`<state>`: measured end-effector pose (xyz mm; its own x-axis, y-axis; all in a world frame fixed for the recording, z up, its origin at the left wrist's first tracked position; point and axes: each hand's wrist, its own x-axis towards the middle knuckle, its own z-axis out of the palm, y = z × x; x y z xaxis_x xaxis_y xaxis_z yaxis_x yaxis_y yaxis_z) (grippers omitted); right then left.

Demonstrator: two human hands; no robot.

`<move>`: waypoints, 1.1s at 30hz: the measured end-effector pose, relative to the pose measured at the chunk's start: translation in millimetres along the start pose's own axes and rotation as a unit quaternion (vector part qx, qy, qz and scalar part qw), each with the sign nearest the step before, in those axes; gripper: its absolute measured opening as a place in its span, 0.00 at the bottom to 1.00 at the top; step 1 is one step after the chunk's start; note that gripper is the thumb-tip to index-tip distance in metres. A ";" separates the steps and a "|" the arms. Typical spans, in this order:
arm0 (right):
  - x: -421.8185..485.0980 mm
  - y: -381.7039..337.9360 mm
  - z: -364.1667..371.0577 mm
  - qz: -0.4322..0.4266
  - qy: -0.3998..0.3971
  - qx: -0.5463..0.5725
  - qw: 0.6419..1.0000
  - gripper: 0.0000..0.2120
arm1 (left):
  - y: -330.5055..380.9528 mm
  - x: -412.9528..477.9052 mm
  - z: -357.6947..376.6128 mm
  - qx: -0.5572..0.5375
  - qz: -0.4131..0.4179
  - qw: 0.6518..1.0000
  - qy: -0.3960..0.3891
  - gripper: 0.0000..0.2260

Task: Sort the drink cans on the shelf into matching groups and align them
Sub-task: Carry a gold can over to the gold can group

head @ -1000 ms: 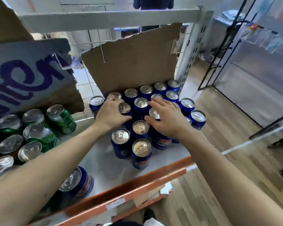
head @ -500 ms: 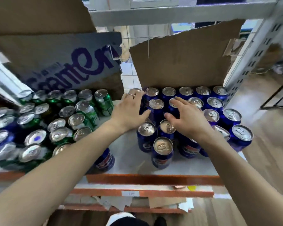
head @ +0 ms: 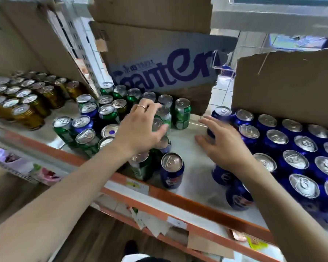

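Blue cans (head: 292, 148) stand in rows at the right of the shelf. A mixed cluster of green cans (head: 182, 114) and a few blue ones fills the middle. One blue can (head: 171, 171) stands alone near the front edge. My left hand (head: 138, 129) reaches into the mixed cluster, fingers and thumb curled around a can (head: 156, 123) whose side is hidden. Palm down with fingers spread, my right hand (head: 222, 146) rests against the left edge of the blue group and holds nothing.
Gold cans (head: 27, 106) stand at the far left. Cardboard with purple lettering (head: 159, 72) backs the green cans, and plain cardboard (head: 284, 86) backs the blue ones. The shelf has an orange front rail (head: 178, 197). A bare strip of shelf (head: 189, 148) separates the two groups.
The view has swung left. My left hand left the blue cans and closed around a can in the mixed cluster. My right hand slid to the blue group's left edge.
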<state>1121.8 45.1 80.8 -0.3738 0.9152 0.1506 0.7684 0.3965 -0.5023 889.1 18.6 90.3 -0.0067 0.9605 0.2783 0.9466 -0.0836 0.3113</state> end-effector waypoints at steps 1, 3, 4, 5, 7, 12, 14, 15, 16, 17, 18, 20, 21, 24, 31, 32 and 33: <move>3.8 -7.1 5.2 -0.001 -0.004 -0.001 1.000 0.26 | -13.0 -2.4 -4.0 0.000 -0.010 1.000 -0.001 0.25; 12.2 -22.3 14.3 -0.001 -0.013 -0.003 1.000 0.27 | -38.7 -5.7 -12.1 0.005 -0.020 1.000 -0.008 0.25; 16.7 -30.5 18.8 -0.001 -0.017 -0.005 1.000 0.27 | -51.8 -6.5 -16.3 0.007 -0.026 1.000 -0.015 0.26; 20.8 -38.8 22.9 -0.002 -0.022 -0.007 1.000 0.27 | -65.1 -7.1 -19.7 0.006 -0.035 0.999 -0.024 0.26; 28.4 -53.9 32.5 -0.004 -0.028 -0.007 1.000 0.27 | -89.4 -8.0 -26.4 -0.001 -0.051 0.998 -0.041 0.26; 42.8 -86.1 60.9 0.002 -0.029 -0.014 0.999 0.26 | -133.3 -10.6 -32.9 -0.011 -0.060 0.995 -0.073 0.24; 44.6 -95.8 71.3 0.008 -0.033 -0.013 0.999 0.25 | -147.0 -10.5 -32.6 -0.008 -0.056 0.992 -0.110 0.23; 44.8 -99.9 75.9 0.008 -0.035 -0.013 0.999 0.24 | -152.7 -9.9 -32.0 -0.001 -0.050 0.991 -0.126 0.23; 44.9 -102.8 80.4 0.006 -0.036 -0.014 0.999 0.24 | -157.4 -9.3 -31.2 0.006 -0.043 0.989 -0.139 0.24; 44.5 -105.7 83.9 0.006 -0.037 -0.018 0.999 0.23 | -161.5 -8.2 -29.2 0.012 -0.038 0.988 -0.148 0.23; 44.1 -107.3 87.0 0.009 -0.037 -0.020 0.999 0.24 | -163.3 -6.8 -27.8 0.018 -0.036 0.987 -0.154 0.21; 42.8 -107.7 91.1 0.020 -0.033 -0.017 0.999 0.25 | -165.1 -1.8 -24.3 0.027 -0.037 0.985 -0.168 0.19; 41.7 -106.9 92.4 0.025 -0.029 -0.017 0.999 0.25 | -165.7 1.9 -22.9 0.031 -0.038 0.982 -0.183 0.19; 36.1 -104.4 93.0 0.059 -0.021 -0.011 0.998 0.29 | -168.0 17.1 -18.2 0.054 -0.025 0.963 -0.262 0.21; 18.7 -97.4 93.3 0.126 -0.012 0.006 0.992 0.29 | -167.0 40.4 -9.2 0.079 -0.016 0.927 -0.365 0.26; 15.6 -96.8 93.5 0.136 -0.011 0.012 0.991 0.29 | -167.4 41.9 -7.4 0.067 -0.018 0.922 -0.380 0.26; 12.8 -96.0 93.2 0.148 -0.007 0.020 0.989 0.28 | -167.6 43.5 -6.0 0.057 -0.019 0.919 -0.389 0.25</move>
<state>994.8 12.0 51.6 -0.1428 0.9896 -0.0187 0.8244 0.1085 -0.5554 728.2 72.8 55.6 0.1511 0.8646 -0.4791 0.9782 -0.0610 0.1984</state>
